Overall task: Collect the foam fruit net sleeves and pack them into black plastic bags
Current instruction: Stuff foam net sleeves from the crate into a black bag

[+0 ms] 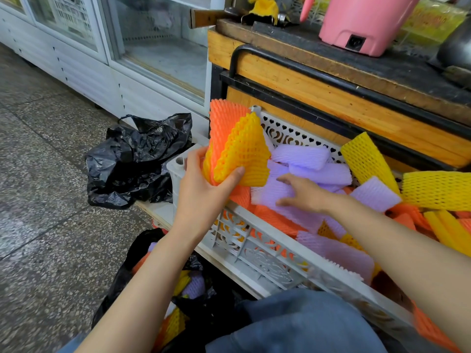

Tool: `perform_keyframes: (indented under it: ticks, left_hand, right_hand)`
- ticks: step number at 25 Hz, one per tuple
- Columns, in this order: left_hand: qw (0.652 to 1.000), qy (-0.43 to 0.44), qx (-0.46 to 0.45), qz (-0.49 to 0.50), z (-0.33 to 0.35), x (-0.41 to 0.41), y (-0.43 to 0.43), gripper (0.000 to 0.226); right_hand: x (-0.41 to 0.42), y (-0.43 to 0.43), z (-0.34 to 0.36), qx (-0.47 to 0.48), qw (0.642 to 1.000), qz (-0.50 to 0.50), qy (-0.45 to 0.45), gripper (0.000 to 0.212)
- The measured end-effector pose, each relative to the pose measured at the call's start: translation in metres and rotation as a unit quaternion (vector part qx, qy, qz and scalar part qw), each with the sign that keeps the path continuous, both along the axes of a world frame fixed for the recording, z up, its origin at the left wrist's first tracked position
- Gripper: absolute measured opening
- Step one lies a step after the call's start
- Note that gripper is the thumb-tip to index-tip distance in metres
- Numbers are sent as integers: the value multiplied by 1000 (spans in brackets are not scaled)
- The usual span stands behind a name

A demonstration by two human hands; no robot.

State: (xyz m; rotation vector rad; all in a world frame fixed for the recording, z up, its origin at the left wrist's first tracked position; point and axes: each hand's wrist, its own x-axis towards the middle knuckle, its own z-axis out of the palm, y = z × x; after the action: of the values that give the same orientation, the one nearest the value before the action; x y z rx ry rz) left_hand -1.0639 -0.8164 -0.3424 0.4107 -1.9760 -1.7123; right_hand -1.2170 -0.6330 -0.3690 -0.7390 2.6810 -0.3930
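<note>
My left hand (204, 184) grips a bunch of yellow and orange foam net sleeves (242, 149) upright above the left corner of a white plastic crate (265, 258). The crate holds several purple, orange and yellow sleeves. My right hand (303, 191) lies spread on a purple sleeve (272, 194) inside the crate, fingers straight. Below my left forearm an open black plastic bag (127, 273) on the floor holds a few sleeves. Another black plastic bag (137, 159), crumpled, lies on the floor left of the crate.
A wooden counter (331, 80) with a black rail stands right behind the crate, with a pink appliance (364, 21) on top. A white glass-door cooler (114, 52) runs along the left. Speckled stone floor (38, 200) spreads to the left. My blue-clad knee (293, 324) is at the bottom.
</note>
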Motion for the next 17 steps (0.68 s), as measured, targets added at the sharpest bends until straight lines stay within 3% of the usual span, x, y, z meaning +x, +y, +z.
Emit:
perform_keyframes:
  ticks: [2, 6, 14, 17]
  left_hand:
    - [1000, -1, -1, -2, 0, 1, -1, 51]
    - [1000, 1, 0, -3, -1, 0, -2, 52]
    - [1000, -1, -10, -2, 0, 1, -2, 51]
    - [1000, 3, -16, 2, 1, 5, -3, 49]
  right_hand:
    - [-3, 7, -13, 58, 998, 15, 3, 83]
    - [-2, 16, -15, 67, 996, -13, 51, 89]
    - [10, 34, -9, 71, 992, -7, 104, 69]
    - [16, 42, -4, 45, 995, 10, 85, 65]
